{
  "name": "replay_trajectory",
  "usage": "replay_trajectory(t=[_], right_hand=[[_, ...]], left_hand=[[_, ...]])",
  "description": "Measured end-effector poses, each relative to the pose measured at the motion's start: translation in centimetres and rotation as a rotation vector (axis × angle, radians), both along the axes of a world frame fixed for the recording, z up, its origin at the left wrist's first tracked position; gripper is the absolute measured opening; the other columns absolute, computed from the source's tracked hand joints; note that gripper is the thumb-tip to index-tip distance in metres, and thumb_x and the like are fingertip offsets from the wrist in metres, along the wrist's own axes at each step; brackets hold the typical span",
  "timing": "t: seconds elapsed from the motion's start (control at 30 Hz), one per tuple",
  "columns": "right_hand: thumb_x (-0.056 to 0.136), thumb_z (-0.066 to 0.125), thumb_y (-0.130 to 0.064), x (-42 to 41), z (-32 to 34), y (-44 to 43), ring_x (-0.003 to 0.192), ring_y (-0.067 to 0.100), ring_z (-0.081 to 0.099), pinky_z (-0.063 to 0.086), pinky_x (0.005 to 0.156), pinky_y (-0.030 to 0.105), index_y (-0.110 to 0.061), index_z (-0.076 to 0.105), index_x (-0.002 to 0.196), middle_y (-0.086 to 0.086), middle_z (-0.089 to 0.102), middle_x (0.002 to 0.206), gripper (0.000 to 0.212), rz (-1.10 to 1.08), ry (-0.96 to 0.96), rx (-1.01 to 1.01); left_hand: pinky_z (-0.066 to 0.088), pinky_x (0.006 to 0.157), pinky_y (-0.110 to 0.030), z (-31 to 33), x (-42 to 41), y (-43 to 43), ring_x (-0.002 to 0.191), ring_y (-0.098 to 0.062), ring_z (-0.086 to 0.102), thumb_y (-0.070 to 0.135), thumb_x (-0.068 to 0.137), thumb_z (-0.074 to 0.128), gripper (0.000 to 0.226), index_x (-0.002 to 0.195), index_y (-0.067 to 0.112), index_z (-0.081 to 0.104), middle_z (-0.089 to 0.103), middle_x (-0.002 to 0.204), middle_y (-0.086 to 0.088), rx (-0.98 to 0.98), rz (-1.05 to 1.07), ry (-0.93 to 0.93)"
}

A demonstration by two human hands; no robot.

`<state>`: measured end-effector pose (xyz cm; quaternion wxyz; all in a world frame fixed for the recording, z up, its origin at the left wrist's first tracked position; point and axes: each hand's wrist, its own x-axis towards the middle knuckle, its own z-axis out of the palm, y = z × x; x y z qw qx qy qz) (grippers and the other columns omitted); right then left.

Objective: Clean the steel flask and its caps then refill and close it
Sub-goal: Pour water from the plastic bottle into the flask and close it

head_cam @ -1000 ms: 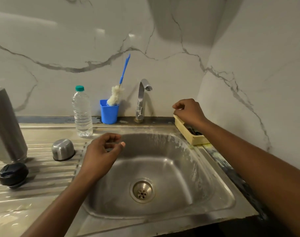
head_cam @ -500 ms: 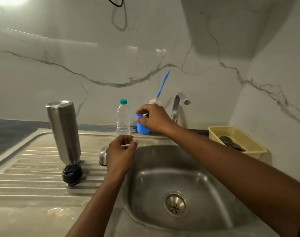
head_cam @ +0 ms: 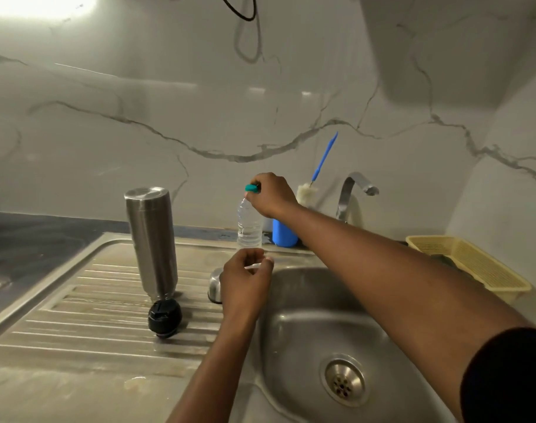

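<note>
The steel flask (head_cam: pixel 152 242) stands upside down on the ribbed drainboard (head_cam: pixel 86 315). Its black inner cap (head_cam: pixel 164 318) lies just in front of it. The steel outer cap (head_cam: pixel 214 285) sits mouth-down to the right, half hidden behind my left hand (head_cam: pixel 245 277). That hand hovers over the sink's left rim with fingers loosely curled, holding nothing I can see. My right hand (head_cam: pixel 271 195) reaches across and grips the teal cap at the top of the clear water bottle (head_cam: pixel 249 225), which stands at the back of the counter.
A blue cup (head_cam: pixel 283 235) with a blue-handled bottle brush (head_cam: pixel 320 169) stands right of the bottle. The tap (head_cam: pixel 352 190) rises behind the sink basin (head_cam: pixel 337 346). A yellow basket (head_cam: pixel 468 267) rests at the right wall. A black cable hangs on the marble wall.
My right hand moved left from the yellow basket, past the blue cup, to the water bottle's cap. The view swung left and pulled back. My left hand stayed over the sink rim.
</note>
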<state>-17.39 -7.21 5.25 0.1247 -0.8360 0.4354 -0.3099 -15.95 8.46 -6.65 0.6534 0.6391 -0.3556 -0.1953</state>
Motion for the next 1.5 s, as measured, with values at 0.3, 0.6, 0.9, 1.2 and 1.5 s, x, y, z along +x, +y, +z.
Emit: replay_trajectory(t=[0.3, 0.6, 0.9, 1.2, 1.5], right_hand=[[0.097, 0.069, -0.029, -3.2, 1.2, 3.3, 0.097, 0.022, 0.061, 0.050, 0.082, 0.034, -0.013, 0.059, 0.098, 0.005, 0.063, 0.107, 0.019, 0.036, -0.054, -0.085], [0.094, 0.075, -0.040, -8.7, 8.2, 12.9, 0.081, 0.009, 0.060, 0.047, 0.072, 0.025, -0.012, 0.067, 0.107, -0.002, 0.067, 0.094, 0.032, 0.215, -0.001, -0.125], [0.094, 0.075, -0.039, -10.5, 5.5, 21.5, 0.073, 0.001, 0.057, 0.038, 0.058, 0.008, -0.017, 0.070, 0.109, -0.012, 0.064, 0.086, 0.027, 0.382, 0.074, -0.063], [0.091, 0.079, -0.037, -9.3, 2.2, 23.4, 0.075, 0.001, 0.060, 0.039, 0.061, 0.010, -0.017, 0.072, 0.110, -0.011, 0.066, 0.090, 0.028, 0.433, 0.044, -0.027], [0.089, 0.081, -0.041, -9.0, 2.2, 22.9, 0.073, 0.000, 0.060, 0.040, 0.059, 0.005, -0.017, 0.075, 0.109, -0.012, 0.067, 0.088, 0.032, 0.444, 0.110, -0.064]], left_hand=[[0.058, 0.079, -0.022, 2.6, -0.2, 1.8, 0.084, 0.013, 0.068, 0.024, 0.091, 0.078, 0.025, 0.116, 0.023, 0.075, 0.076, 0.109, 0.009, -0.086, 0.001, 0.039], [0.052, 0.081, -0.021, 7.0, -0.2, 8.7, 0.109, -0.005, 0.062, 0.035, 0.087, 0.085, 0.066, 0.145, 0.029, 0.054, 0.061, 0.129, 0.014, -0.202, 0.026, -0.193], [0.062, 0.094, -0.041, 8.5, 1.2, 16.3, 0.105, -0.004, 0.073, 0.045, 0.082, 0.088, 0.056, 0.132, 0.033, 0.069, 0.076, 0.117, 0.016, -0.050, -0.145, -0.273], [0.065, 0.088, -0.040, 6.2, 2.2, 18.8, 0.097, -0.006, 0.077, 0.046, 0.083, 0.086, 0.044, 0.124, 0.037, 0.072, 0.079, 0.110, 0.014, -0.037, -0.101, -0.332], [0.048, 0.071, 0.001, 5.4, 2.0, 18.5, 0.087, 0.025, 0.063, 0.048, 0.083, 0.084, 0.044, 0.124, 0.042, 0.068, 0.069, 0.106, 0.029, -0.043, -0.049, -0.427]])
